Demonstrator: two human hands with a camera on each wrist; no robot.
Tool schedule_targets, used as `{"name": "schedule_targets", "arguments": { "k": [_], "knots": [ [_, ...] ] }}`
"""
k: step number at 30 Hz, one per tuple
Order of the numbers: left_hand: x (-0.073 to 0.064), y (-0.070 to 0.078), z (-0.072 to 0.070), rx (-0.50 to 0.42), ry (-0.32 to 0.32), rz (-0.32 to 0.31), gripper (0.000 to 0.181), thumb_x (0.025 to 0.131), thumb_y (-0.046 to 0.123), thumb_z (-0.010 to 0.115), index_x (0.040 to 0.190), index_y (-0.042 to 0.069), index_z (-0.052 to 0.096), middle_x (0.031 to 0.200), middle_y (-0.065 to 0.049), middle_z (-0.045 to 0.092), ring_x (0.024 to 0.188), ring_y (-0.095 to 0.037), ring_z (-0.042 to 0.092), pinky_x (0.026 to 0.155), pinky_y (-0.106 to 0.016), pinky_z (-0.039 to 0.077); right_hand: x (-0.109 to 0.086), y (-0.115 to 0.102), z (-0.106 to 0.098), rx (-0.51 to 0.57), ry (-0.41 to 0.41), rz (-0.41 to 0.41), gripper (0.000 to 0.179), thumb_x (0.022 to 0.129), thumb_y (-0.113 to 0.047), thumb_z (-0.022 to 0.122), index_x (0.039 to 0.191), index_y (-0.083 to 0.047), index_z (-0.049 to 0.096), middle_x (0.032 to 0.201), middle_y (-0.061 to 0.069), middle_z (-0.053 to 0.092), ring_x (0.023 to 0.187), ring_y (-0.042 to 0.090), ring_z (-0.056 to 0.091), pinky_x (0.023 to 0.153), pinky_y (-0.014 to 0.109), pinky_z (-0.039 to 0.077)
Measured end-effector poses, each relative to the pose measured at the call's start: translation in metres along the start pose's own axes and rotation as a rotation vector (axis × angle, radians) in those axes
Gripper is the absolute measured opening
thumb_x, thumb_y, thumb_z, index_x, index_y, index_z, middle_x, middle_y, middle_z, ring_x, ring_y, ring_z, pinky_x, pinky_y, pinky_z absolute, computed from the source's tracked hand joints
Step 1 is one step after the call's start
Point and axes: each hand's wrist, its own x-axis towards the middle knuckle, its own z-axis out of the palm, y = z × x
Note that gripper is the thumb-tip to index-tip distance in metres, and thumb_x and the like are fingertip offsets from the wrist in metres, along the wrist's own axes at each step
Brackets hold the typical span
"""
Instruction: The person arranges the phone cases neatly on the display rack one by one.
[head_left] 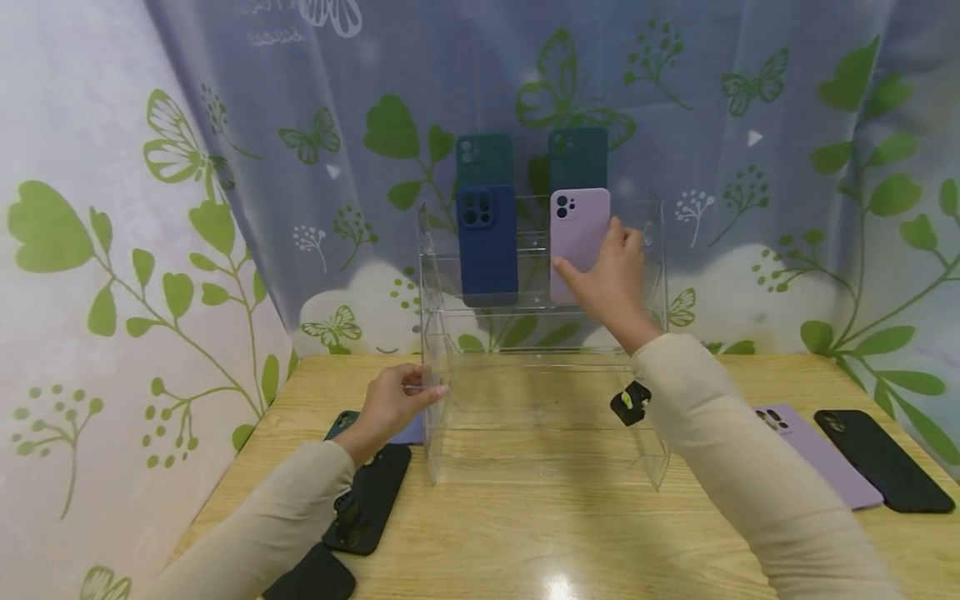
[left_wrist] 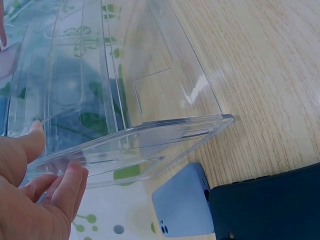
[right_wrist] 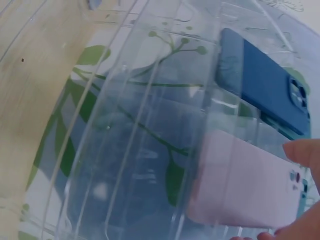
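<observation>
My right hand (head_left: pixel 618 275) grips a pale pink phone case (head_left: pixel 581 242) by its sides, thumb on one edge and fingers on the other. The case stands upright on an upper tier of a clear acrylic display stand (head_left: pixel 487 362), seen close in the right wrist view. Beside it on the same tier leans a dark blue phone case (head_left: pixel 487 250). Behind these two, higher up, stand a green phone case (head_left: pixel 483 158) and another green phone case (head_left: pixel 579 154). My left hand (head_left: pixel 393 404) pinches the stand's left side panel between thumb and fingers.
Left of the stand lie black phone cases (head_left: pixel 378 500), a light blue phone case (left_wrist: pixel 185 202) and a dark green phone case (head_left: pixel 343 423). A lilac phone case (head_left: pixel 817 458) and a black phone case (head_left: pixel 885 458) lie at the right. A patterned curtain (head_left: pixel 450 75) hangs behind.
</observation>
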Motion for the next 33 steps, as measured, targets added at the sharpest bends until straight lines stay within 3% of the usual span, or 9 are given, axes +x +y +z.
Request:
{"name": "schedule_targets", "arguments": {
  "k": [8, 17, 26, 33],
  "knots": [
    [0.000, 0.001, 0.000, 0.003, -0.006, 0.008, 0.055, 0.087, 0.029, 0.072, 0.133, 0.004, 0.056, 0.128, -0.017, 0.058, 0.112, -0.032, 0.060, 0.086, -0.040, 0.055, -0.010, 0.008, -0.032, -0.060, -0.113, -0.036, 0.097, 0.088, -0.052, 0.063, 0.154, -0.002, 0.011, 0.151, 0.028, 0.018, 0.138, 0.046, 0.023, 0.109, 0.061, 0.028],
    [0.000, 0.001, -0.001, 0.000, -0.004, 0.001, 0.055, 0.087, 0.029, 0.072, 0.133, 0.003, 0.055, 0.128, -0.017, 0.059, 0.112, -0.032, 0.060, 0.087, -0.041, 0.055, -0.026, 0.030, -0.057, -0.060, -0.152, -0.062, 0.097, 0.087, -0.054, 0.062, 0.155, -0.009, 0.009, 0.155, 0.023, 0.011, 0.140, 0.046, 0.016, 0.106, 0.068, 0.024],
    [0.000, 0.000, -0.001, -0.005, -0.002, 0.014, 0.054, 0.087, 0.029, 0.072, 0.132, 0.004, 0.056, 0.125, -0.017, 0.060, 0.110, -0.031, 0.061, 0.086, -0.042, 0.055, -0.044, 0.082, -0.087, -0.084, -0.150, -0.067, 0.092, 0.089, -0.047, 0.064, 0.155, -0.007, 0.012, 0.156, 0.026, 0.009, 0.140, 0.049, 0.012, 0.102, 0.073, 0.021],
    [0.000, 0.000, -0.001, -0.011, -0.009, 0.013, 0.054, 0.087, 0.029, 0.072, 0.133, 0.003, 0.056, 0.125, -0.017, 0.060, 0.111, -0.031, 0.061, 0.087, -0.042, 0.055, -0.061, 0.137, -0.108, -0.135, -0.180, 0.014, 0.092, 0.092, -0.047, 0.060, 0.155, -0.005, 0.007, 0.154, 0.032, 0.001, 0.136, 0.057, 0.010, 0.096, 0.078, 0.020]
  ]
}}
